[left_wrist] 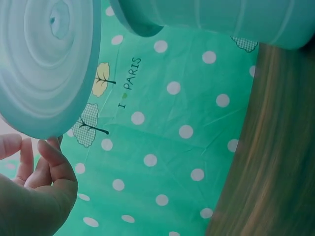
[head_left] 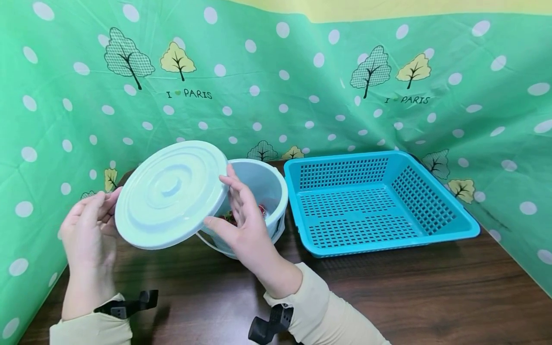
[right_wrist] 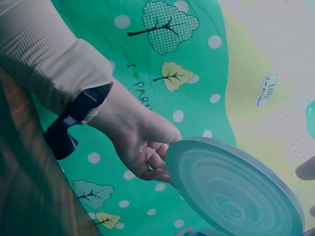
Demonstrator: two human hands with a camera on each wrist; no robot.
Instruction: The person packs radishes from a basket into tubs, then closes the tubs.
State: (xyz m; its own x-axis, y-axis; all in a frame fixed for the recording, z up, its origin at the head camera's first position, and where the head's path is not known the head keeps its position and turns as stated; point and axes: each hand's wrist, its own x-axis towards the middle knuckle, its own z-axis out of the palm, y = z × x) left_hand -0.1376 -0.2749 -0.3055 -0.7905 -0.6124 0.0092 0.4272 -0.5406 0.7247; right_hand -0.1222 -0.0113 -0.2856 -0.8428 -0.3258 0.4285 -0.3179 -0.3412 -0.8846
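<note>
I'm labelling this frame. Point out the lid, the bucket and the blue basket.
lid (head_left: 170, 194), head view, centre of its ridged top.
bucket (head_left: 263, 179), head view, inner back wall below the rim.
blue basket (head_left: 388, 242), head view, front rim.

A left hand is holding the pale round lid by its rim (lower right of the frame), a green dotted cloth hanging behind.
</note>
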